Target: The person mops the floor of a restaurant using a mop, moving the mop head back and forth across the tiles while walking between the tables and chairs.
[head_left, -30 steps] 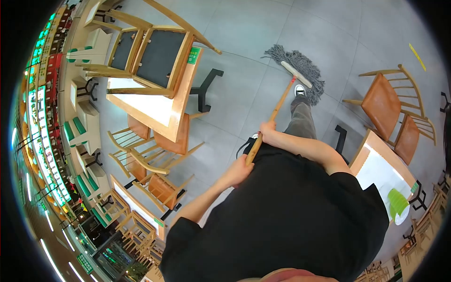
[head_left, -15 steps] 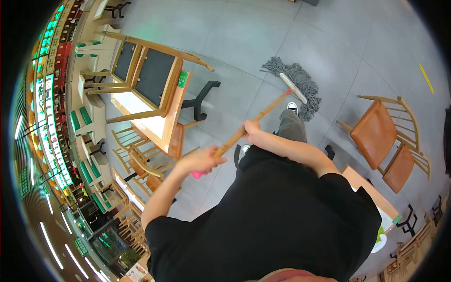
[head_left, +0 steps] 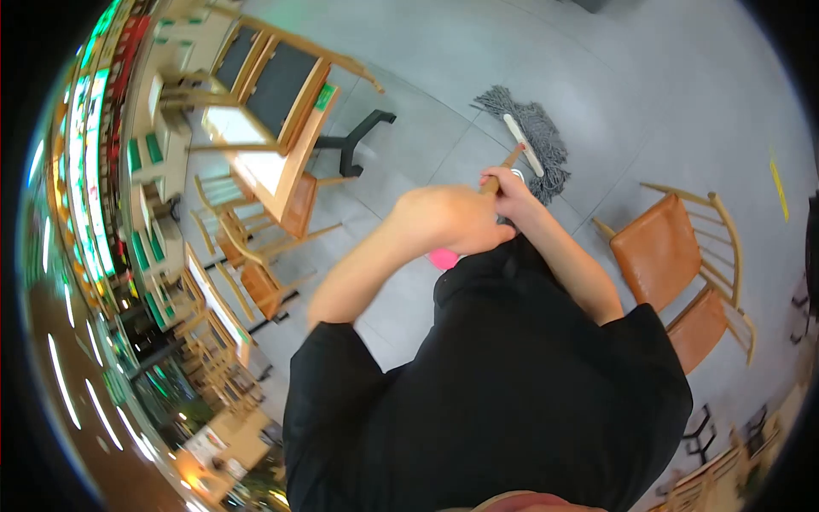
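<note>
A mop with a wooden handle (head_left: 510, 160) is held in both my hands. Its grey string head (head_left: 546, 141) lies spread on the floor tiles ahead, joined to a white bar (head_left: 521, 141). My right hand (head_left: 510, 189) is closed round the handle lower down, nearer the mop head. Close behind it, my left hand (head_left: 456, 220) is wrapped round the upper part, slightly blurred; most of the shaft there is hidden. A bright pink piece (head_left: 443, 258) shows just below my left hand. Part of my shoe is visible beside the mop head.
To the left, upturned chairs (head_left: 277, 81) rest on a table (head_left: 294, 175) with a black metal leg (head_left: 354, 141). Brown-seated chairs (head_left: 299, 209) stand beneath it. On the right are two more chairs (head_left: 657, 239) with tan seats. A yellow strip (head_left: 779, 188) marks the floor.
My left hand has moved right and forward, close to my right hand. My right hand has shifted forward and right. The mop handle is now steeper in view, its head slightly further left.
</note>
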`<state>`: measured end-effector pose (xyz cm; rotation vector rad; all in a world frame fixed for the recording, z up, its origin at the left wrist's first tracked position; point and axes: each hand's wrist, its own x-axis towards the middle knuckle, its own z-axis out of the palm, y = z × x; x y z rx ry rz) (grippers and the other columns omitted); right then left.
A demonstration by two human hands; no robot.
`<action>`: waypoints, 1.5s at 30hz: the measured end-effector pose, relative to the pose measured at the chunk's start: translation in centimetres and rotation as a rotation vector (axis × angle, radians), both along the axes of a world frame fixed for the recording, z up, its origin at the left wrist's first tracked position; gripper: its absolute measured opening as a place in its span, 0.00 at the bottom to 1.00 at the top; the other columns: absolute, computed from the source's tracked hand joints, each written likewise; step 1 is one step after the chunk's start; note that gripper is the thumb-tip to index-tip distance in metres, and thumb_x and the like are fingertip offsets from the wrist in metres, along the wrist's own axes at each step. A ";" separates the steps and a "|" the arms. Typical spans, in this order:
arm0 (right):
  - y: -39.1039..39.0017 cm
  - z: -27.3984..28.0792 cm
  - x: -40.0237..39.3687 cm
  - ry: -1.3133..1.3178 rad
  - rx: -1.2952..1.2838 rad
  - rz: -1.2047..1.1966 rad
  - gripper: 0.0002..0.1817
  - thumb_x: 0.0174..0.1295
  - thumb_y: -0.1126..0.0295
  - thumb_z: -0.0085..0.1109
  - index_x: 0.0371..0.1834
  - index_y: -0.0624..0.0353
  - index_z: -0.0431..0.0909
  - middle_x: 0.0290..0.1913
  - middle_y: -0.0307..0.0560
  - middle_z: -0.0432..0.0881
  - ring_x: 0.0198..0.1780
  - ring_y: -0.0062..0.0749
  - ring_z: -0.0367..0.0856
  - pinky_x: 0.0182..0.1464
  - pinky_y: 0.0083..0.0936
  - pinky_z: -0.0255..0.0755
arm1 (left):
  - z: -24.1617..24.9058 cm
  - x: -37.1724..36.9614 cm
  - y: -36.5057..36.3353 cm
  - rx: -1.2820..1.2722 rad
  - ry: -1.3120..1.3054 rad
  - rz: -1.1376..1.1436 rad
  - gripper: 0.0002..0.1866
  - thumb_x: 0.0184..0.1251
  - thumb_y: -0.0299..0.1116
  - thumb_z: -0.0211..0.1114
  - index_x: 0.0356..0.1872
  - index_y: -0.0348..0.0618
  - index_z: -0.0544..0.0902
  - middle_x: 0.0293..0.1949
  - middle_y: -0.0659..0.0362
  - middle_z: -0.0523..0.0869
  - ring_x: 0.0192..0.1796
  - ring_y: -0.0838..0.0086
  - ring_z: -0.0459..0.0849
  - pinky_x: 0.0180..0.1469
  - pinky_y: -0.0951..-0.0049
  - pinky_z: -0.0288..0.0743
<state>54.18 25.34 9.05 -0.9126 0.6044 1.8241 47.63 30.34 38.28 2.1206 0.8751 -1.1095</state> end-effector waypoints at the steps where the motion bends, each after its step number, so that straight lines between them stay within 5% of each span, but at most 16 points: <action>1: -1.0 0.0 0.1 0.000 0.034 0.064 0.07 0.54 0.78 0.56 0.33 0.60 0.68 0.31 0.46 0.73 0.34 0.34 0.77 0.41 0.27 0.75 | 0.6 -0.1 -1.6 -0.007 0.084 0.105 0.33 0.66 0.52 0.47 0.69 0.49 0.56 0.24 0.51 0.82 0.30 0.57 0.82 0.36 0.60 0.75; 5: -5.6 1.5 -1.3 -0.058 0.094 0.524 0.06 0.53 0.78 0.55 0.31 0.58 0.68 0.31 0.44 0.73 0.34 0.31 0.76 0.40 0.28 0.75 | -1.4 -6.7 -10.3 0.037 -0.152 0.425 0.31 0.66 0.51 0.48 0.67 0.48 0.59 0.24 0.52 0.82 0.29 0.57 0.82 0.35 0.59 0.75; 11: -12.3 -4.6 -3.9 -0.078 0.052 0.822 0.05 0.49 0.80 0.50 0.29 0.60 0.67 0.30 0.44 0.73 0.35 0.35 0.78 0.39 0.31 0.77 | -2.4 -10.0 -23.1 0.212 -0.328 0.746 0.23 0.67 0.49 0.50 0.56 0.45 0.70 0.25 0.53 0.83 0.27 0.58 0.81 0.33 0.60 0.74; 17: -16.7 -3.0 -6.7 -0.071 0.246 1.219 0.07 0.52 0.71 0.46 0.32 0.63 0.70 0.32 0.49 0.77 0.35 0.39 0.80 0.38 0.36 0.77 | 3.1 -11.7 -29.8 0.182 -0.332 0.991 0.24 0.67 0.52 0.51 0.44 0.38 0.76 0.25 0.51 0.83 0.26 0.60 0.82 0.33 0.61 0.75; 20: -18.9 4.0 -9.7 -0.146 0.225 1.398 0.09 0.53 0.69 0.46 0.33 0.63 0.71 0.34 0.50 0.78 0.35 0.38 0.80 0.38 0.36 0.77 | 4.7 -13.2 -33.5 0.279 -0.340 1.075 0.24 0.67 0.52 0.51 0.41 0.36 0.76 0.25 0.51 0.83 0.25 0.61 0.82 0.33 0.62 0.76; 25: -19.3 4.4 -14.9 -0.075 0.308 1.529 0.12 0.55 0.67 0.46 0.38 0.61 0.71 0.36 0.46 0.77 0.37 0.32 0.77 0.42 0.29 0.73 | 4.8 -14.1 -33.2 0.454 -0.308 1.124 0.21 0.67 0.49 0.52 0.39 0.37 0.76 0.22 0.52 0.82 0.23 0.61 0.82 0.31 0.62 0.76; 28: -18.7 4.0 -13.1 -0.025 0.359 1.554 0.13 0.57 0.66 0.46 0.41 0.60 0.71 0.37 0.44 0.76 0.38 0.28 0.75 0.45 0.25 0.71 | 5.5 -12.2 -31.8 0.690 -0.287 0.821 0.19 0.68 0.46 0.51 0.39 0.37 0.75 0.21 0.52 0.82 0.24 0.61 0.83 0.30 0.62 0.76; 33: -15.1 2.8 -9.2 0.044 0.585 1.573 0.15 0.59 0.64 0.46 0.46 0.59 0.72 0.39 0.40 0.74 0.40 0.22 0.72 0.48 0.18 0.68 | 3.4 -5.9 -24.8 0.432 -0.173 0.765 0.22 0.67 0.47 0.49 0.42 0.34 0.76 0.28 0.46 0.84 0.31 0.54 0.85 0.36 0.57 0.76; 38: -8.4 8.6 -3.8 -0.145 1.325 1.576 0.16 0.60 0.66 0.47 0.50 0.54 0.72 0.42 0.34 0.70 0.44 0.17 0.68 0.51 0.14 0.64 | -4.5 -1.6 -16.1 0.280 -0.380 0.851 0.24 0.67 0.49 0.47 0.41 0.35 0.80 0.30 0.46 0.85 0.37 0.53 0.85 0.43 0.55 0.75; 42: 0.2 5.6 0.5 -0.262 1.468 1.427 0.16 0.59 0.65 0.50 0.49 0.57 0.72 0.38 0.39 0.73 0.39 0.21 0.73 0.44 0.16 0.69 | -8.4 0.7 -8.3 0.219 -0.702 1.102 0.22 0.66 0.48 0.49 0.42 0.39 0.81 0.35 0.48 0.85 0.39 0.53 0.84 0.46 0.55 0.74; 45: 8.3 3.1 4.3 -0.210 1.211 1.616 0.17 0.60 0.65 0.52 0.50 0.58 0.73 0.36 0.40 0.75 0.32 0.21 0.74 0.35 0.16 0.71 | -11.8 2.9 -2.6 0.139 -1.004 1.428 0.20 0.65 0.46 0.53 0.44 0.40 0.81 0.39 0.50 0.85 0.43 0.55 0.82 0.50 0.58 0.73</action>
